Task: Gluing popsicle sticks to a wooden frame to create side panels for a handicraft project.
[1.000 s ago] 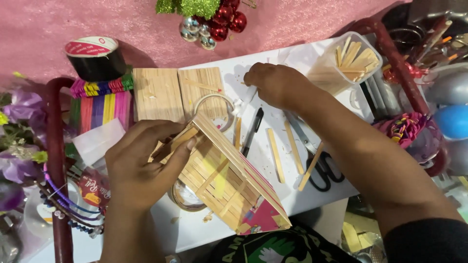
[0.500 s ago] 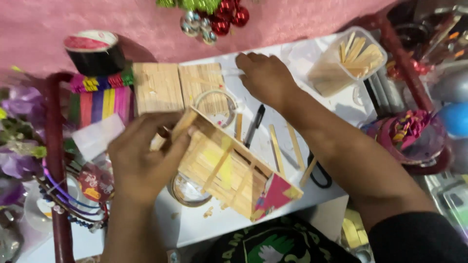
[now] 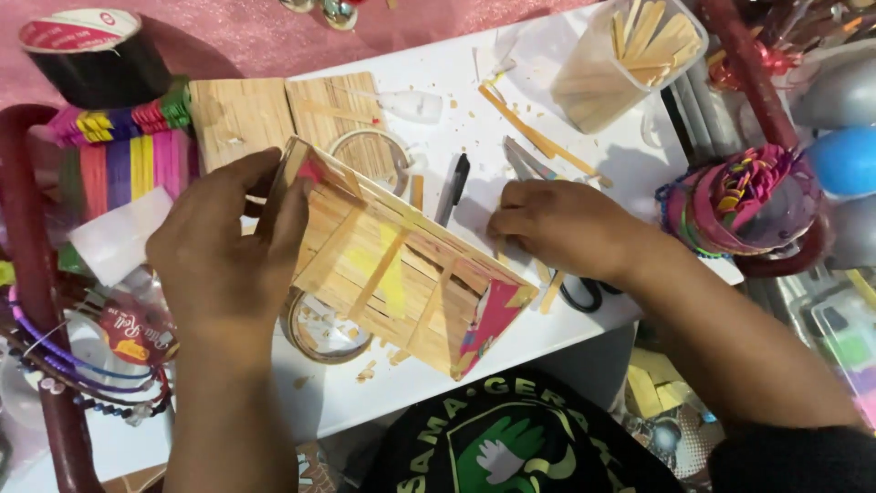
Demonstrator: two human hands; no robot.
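1. Your left hand (image 3: 224,260) grips the far-left end of the stick house (image 3: 401,274); the fingers are closed around its edge.
2. The house lies at the middle of the white board (image 3: 584,173). Its long axis runs from far-left to near-right.
3. Your right hand (image 3: 566,228) rests curled on the board, just right of the house; I cannot tell if it holds something.
4. I count one house, two flat stick panels (image 3: 287,114), one cup (image 3: 625,59) of sticks, one black marker (image 3: 453,187).

Right hand (image 3: 561,228) covers scissors (image 3: 584,294) & sticks; tape roll (image 3: 87,50) cropped at top.
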